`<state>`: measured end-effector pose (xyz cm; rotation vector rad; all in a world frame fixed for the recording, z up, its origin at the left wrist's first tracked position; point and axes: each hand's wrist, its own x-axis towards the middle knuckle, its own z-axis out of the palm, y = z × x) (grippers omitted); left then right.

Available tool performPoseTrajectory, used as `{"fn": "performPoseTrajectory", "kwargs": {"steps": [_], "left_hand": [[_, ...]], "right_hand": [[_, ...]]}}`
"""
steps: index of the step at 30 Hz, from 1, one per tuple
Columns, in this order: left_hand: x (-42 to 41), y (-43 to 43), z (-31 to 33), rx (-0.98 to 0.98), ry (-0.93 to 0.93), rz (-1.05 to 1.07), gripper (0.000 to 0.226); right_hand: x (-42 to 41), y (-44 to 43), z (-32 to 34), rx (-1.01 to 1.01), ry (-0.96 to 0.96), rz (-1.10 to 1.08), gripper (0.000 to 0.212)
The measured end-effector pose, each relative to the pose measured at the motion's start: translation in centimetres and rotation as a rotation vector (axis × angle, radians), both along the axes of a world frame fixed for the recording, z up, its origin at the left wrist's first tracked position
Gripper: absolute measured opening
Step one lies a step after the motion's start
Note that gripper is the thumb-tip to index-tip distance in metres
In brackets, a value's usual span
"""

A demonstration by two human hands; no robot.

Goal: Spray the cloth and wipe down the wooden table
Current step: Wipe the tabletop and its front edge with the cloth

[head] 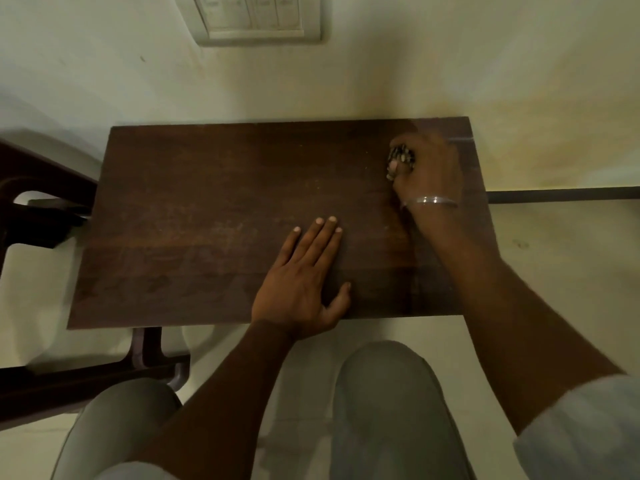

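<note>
The cloth [401,156], a small dark bundle with pale specks, sits on the far right part of the scuffed brown wooden table [207,202]. The right hand [431,168] grips it with curled fingers; the left hand [304,275] lies flat, fingers straight, near the front edge.

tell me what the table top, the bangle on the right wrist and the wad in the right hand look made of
The table top looks like dark brown wood or wood-look laminate: lengthwise grain streaks, dull scuffed finish. The bangle seems metal: silvery, bright glint. The wad in the right hand is probably cloth, dark with light specks, bunched; too blurred to be sure.
</note>
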<state>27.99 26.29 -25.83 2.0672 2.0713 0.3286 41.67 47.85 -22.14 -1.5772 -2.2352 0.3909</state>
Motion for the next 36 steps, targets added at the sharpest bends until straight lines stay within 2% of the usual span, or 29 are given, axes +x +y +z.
{"fn": "performPoseTrajectory", "kwargs": {"steps": [3,9,16,22,28,36], "left_hand": [[0.0,0.0,-0.1,0.005,0.007,0.001,0.082],[0.1,-0.1,-0.3,0.06,-0.001,0.002,0.081],[0.0,-0.1,-0.5,0.069,0.015,-0.003,0.081],[0.0,-0.1,-0.4,0.062,0.019,-0.012,0.08],[-0.1,0.0,-0.7,0.076,0.015,-0.011,0.081],[-0.1,0.1,-0.8,0.087,0.013,-0.015,0.081]], "right_hand": [[1.5,-2.8,-0.6,0.021,-0.009,0.029,0.037],[0.1,0.5,0.5,-0.022,0.051,-0.016,0.032],[3.4,-5.7,-0.7,-0.004,0.028,0.01,0.033],[2.2,-2.8,0.5,-0.029,0.004,-0.024,0.035],[5.2,-9.1,-0.1,-0.041,0.014,-0.012,0.034],[4.6,-7.4,0.2,-0.031,0.013,-0.052,0.033]]}}
